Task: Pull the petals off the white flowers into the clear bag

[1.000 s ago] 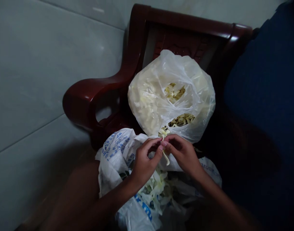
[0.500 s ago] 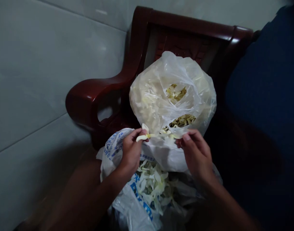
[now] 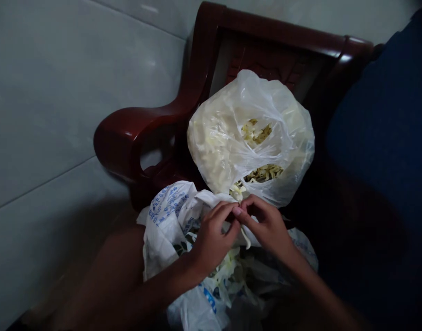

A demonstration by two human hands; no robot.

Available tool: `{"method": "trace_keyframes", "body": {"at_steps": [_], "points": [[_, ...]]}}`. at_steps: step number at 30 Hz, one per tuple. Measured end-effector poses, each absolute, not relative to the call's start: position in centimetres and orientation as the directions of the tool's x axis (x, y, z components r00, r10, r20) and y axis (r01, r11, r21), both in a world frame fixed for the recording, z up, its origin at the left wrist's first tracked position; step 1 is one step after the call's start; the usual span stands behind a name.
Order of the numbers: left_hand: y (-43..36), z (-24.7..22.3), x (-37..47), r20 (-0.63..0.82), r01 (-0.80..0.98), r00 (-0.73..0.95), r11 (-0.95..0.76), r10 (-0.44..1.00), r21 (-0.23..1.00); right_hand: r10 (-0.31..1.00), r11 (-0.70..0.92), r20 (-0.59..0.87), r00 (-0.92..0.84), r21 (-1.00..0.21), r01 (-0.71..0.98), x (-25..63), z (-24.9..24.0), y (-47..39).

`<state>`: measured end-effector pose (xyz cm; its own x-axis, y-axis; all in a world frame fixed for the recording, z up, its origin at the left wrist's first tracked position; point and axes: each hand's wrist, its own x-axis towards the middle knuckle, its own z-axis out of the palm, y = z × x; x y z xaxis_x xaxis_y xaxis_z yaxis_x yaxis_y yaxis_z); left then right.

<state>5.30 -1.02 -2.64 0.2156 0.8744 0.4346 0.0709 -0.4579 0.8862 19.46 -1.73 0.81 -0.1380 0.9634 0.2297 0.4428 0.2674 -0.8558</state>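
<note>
My left hand (image 3: pixel 213 236) and my right hand (image 3: pixel 268 227) meet fingertip to fingertip, both closed in a pinch. Between them is a pale white flower (image 3: pixel 245 238); one narrow petal hangs below the fingers, and the rest is mostly hidden. Under my hands, a white plastic bag with blue print (image 3: pixel 169 202) gapes open, holding loose white flowers (image 3: pixel 226 271). Just beyond my fingertips sits a fuller translucent bag (image 3: pixel 214 138), with yellowish petals (image 3: pixel 257 132) showing through its two openings. More whitish petals (image 3: pixel 237 188) lie at its near edge.
Both bags rest at a dark red wooden chair (image 3: pixel 128 133) with a curved armrest on the left and a backrest behind. Grey wall tiles (image 3: pixel 76 82) rise on the left. A dark blue surface (image 3: pixel 383 124) fills the right side.
My hands were apart, each pinching pale flower parts above the bags. They have come together and slightly lower, mainly by the left moving right and the right moving left.
</note>
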Motion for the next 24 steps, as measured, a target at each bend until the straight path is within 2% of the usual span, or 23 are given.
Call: {"method": "trace_keyframes", "body": {"at_steps": [6,13,20,22,24], "points": [[-0.6,-3.8,5.4,0.337,-0.107,0.279,-0.319,0.899,0.942,0.968,0.250,0.231,-0.095,-0.874,0.418,20.1,0.5,-1.3],[-0.4,-3.5,5.2,0.344,-0.127,0.283,-0.320,0.895,0.939,0.958,0.288,0.260,-0.124,-0.841,0.458,20.4,0.7,-1.2],[-0.4,-3.4,5.6,0.282,-0.164,0.188,-0.253,0.941,0.953,0.937,0.347,0.267,-0.225,-0.789,0.507,20.3,0.8,-1.5],[-0.3,-3.2,5.5,0.233,-0.179,0.164,-0.204,0.958,0.962,0.926,0.371,0.278,-0.254,-0.793,0.484,20.1,0.9,-1.8],[0.2,-3.0,5.0,0.166,-0.209,0.053,-0.151,0.985,0.966,0.918,0.394,0.337,-0.207,-0.823,0.408,19.8,1.0,-2.3]]}}
